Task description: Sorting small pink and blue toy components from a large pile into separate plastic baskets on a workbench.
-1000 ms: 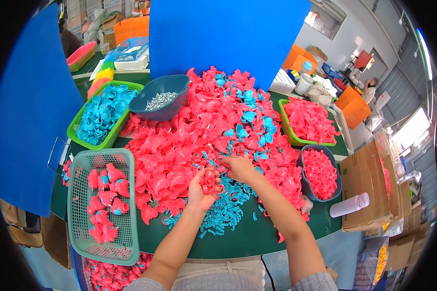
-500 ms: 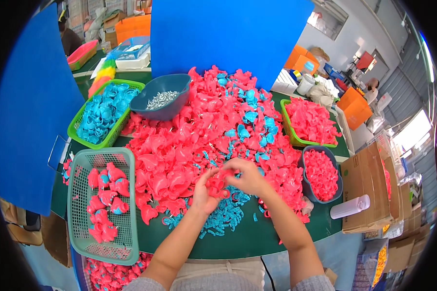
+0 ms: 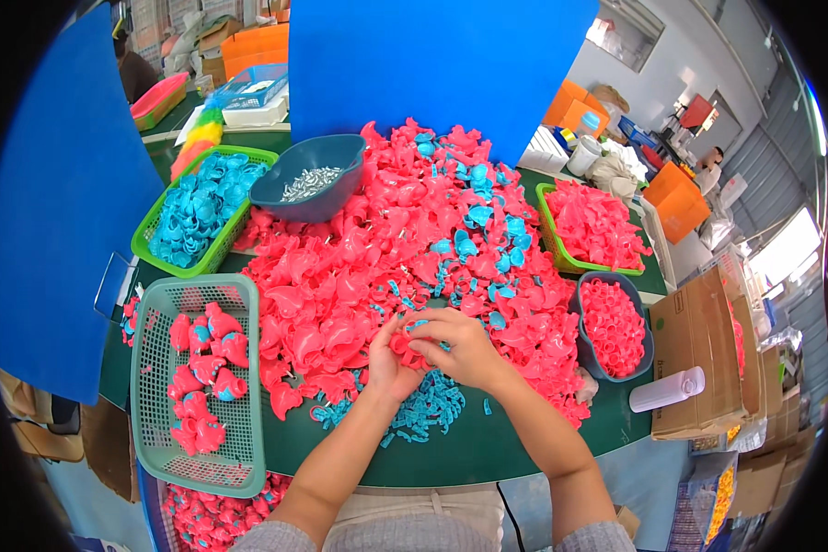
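Observation:
Both hands meet over the front of a large heap of pink plastic parts (image 3: 317,299). My left hand (image 3: 388,366) is closed around a pink plastic part (image 3: 405,350), its palm turned up. From the right, my right hand (image 3: 462,348) pinches the same part, fingers curled over it. A bit of blue shows by the right fingertips; whether it belongs to the held part I cannot tell. Just below the hands lies a pile of small blue plastic pieces (image 3: 423,414). Blue cup-shaped pieces (image 3: 465,245) are scattered over the heap.
To the left, a pale green basket (image 3: 256,405) holds pink-and-blue assemblies. Behind it stand a green basket (image 3: 140,241) of blue shells and a dark bowl (image 3: 281,207) of metal screws. On the right are a green basket (image 3: 561,262), a tub of pink rings (image 3: 607,327), a bottle (image 3: 667,390) and a carton (image 3: 685,336).
My right hand has come down and left, closing in on the left hand over the pink part. The surroundings sit slightly shifted in the picture.

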`<state>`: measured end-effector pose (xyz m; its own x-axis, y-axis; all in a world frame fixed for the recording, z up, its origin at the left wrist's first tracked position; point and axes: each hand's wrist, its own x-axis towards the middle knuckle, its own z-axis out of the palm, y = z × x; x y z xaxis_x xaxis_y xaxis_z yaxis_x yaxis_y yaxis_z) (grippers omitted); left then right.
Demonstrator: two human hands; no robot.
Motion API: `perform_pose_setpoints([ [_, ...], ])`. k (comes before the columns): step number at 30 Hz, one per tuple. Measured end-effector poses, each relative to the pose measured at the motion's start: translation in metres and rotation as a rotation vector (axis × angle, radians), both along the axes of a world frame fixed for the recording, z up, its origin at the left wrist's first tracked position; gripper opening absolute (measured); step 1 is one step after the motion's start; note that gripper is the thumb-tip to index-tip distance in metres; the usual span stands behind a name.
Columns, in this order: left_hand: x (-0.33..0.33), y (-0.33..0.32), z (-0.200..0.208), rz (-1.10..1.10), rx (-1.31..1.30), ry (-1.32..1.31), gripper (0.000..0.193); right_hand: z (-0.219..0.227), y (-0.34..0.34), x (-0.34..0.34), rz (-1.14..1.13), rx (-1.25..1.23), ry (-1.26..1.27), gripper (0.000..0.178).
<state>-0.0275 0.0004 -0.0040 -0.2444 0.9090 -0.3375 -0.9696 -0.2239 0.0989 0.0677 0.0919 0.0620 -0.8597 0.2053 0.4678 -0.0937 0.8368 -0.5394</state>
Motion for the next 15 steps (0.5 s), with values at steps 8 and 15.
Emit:
perform_pose_setpoints([
  [8,-0.007,-0.002,-0.014,-0.029,0.065,-0.008,0.033,-0.001,0.008,0.004,-0.318,-0.450,0.121,0.008],
  [15,-0.007,-0.001,-0.012,-0.053,0.049,-0.034,0.034,-0.027,0.031,0.010,-0.368,-0.830,0.133,0.013],
])
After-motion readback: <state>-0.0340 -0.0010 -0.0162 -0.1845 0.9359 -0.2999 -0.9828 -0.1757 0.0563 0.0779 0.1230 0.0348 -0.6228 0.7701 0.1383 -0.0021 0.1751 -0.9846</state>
